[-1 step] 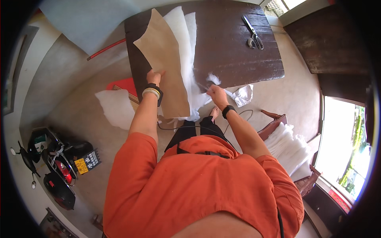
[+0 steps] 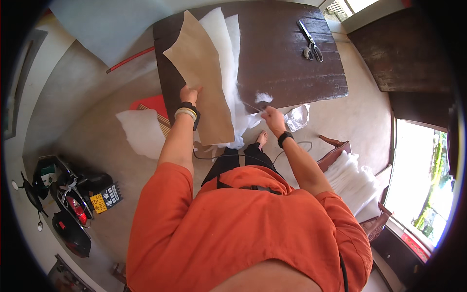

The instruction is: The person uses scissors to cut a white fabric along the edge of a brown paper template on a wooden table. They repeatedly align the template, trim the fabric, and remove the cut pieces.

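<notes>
A long brown paper sheet [image 2: 206, 73] with curved sides lies over layered white batting [image 2: 228, 53] on the dark wooden table, its near end hanging past the edge. My left hand [image 2: 188, 94] is closed at the paper's left edge, thumb on top; its other fingers are partly hidden. To the right of the batting, my right hand [image 2: 273, 119] is closed in a pinch at the table's near edge. A thin white wisp [image 2: 253, 108] stretches from the batting to its fingers. Just beyond them a loose fluffy tuft [image 2: 264, 97] rests on the tabletop.
Black-handled scissors [image 2: 310, 41] lie at the table's [image 2: 282, 58] far right. White scraps [image 2: 297, 118] hang by its near edge. A chair at right bears piled batting [image 2: 352, 177]. A dark cable [image 2: 214, 157] crosses near my legs. At left stands a motor scooter [image 2: 73, 204].
My right hand has drawn a little to the right and toward me, lengthening the white wisp. The left hand and the brown paper stay in place.
</notes>
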A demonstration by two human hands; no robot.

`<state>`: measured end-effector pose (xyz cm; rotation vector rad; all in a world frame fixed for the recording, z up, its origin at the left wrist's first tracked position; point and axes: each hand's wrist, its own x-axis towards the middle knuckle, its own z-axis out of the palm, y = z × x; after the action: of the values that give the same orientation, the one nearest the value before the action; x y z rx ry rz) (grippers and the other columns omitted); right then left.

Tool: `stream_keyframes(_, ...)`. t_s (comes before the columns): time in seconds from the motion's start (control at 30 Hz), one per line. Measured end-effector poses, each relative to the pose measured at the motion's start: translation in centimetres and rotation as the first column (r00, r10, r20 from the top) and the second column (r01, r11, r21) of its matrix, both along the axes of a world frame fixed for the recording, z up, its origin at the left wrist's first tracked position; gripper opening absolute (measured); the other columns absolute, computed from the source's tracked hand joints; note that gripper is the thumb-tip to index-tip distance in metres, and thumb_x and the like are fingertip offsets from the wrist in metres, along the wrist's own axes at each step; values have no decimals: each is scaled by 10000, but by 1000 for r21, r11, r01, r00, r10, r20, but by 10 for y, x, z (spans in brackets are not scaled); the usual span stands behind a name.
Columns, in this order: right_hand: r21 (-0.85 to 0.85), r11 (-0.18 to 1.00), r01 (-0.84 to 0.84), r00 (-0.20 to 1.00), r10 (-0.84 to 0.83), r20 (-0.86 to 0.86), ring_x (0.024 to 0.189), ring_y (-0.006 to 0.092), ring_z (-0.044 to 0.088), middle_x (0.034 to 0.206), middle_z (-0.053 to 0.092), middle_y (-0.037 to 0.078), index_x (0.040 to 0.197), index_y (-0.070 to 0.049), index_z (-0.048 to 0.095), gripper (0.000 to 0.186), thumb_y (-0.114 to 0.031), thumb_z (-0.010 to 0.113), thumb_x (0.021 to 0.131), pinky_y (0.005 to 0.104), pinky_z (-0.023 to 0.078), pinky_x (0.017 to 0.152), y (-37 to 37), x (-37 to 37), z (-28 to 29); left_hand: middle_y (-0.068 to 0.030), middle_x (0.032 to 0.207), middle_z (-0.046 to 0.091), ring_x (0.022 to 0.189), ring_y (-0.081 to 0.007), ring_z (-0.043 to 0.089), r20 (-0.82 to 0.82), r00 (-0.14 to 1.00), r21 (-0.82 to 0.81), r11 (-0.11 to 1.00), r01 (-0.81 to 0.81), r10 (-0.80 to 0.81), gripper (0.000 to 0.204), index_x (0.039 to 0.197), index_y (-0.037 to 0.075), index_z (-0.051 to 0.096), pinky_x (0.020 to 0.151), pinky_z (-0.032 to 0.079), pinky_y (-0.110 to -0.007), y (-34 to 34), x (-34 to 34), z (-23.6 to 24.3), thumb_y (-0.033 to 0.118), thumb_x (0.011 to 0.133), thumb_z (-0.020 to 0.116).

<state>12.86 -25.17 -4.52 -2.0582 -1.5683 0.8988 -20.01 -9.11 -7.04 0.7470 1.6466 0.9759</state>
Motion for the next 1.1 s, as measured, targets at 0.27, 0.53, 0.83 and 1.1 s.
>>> stream_keyframes(0.27,-459,846,270,950,-156,270,983,387,620,1008,661,216,1046,-55,606,385,-216,736,721,461,487,845,-85,104,1,-114,1064,668,964,-212,627,-286,935,-48,978,204,-210,334,1123,-24,606,862,487,-334,7,0,0,-16,789,625)
stream_keyframes(0.53,-207,914,-350,935,355,-13,967,352,610,1044,651,163,1157,-88,620,399,-259,686,802,404,476,840,13,12,22,-164,1123,652,1025,-305,624,-511,723,-115,870,479,-465,384,1136,2,621,887,483,-365,16,0,41,125,779,686)
stream_keyframes(0.83,-363,931,32,763,-258,-593,853,116,637,1001,661,49,1229,-53,545,375,-289,584,940,252,517,724,45,42,70,-131,1005,629,965,-328,599,-869,399,99,686,721,-294,404,1115,119,661,824,489,-421,46,27,87,219,728,723)
stream_keyframes(1.1,-261,895,363,688,-446,-572,900,140,619,1053,625,63,1215,-56,510,373,-281,589,928,284,526,713,132,109,75,-88,1122,667,1073,-288,604,-815,452,-57,826,562,-363,373,1161,169,650,1049,274,-586,55,40,112,292,811,619)
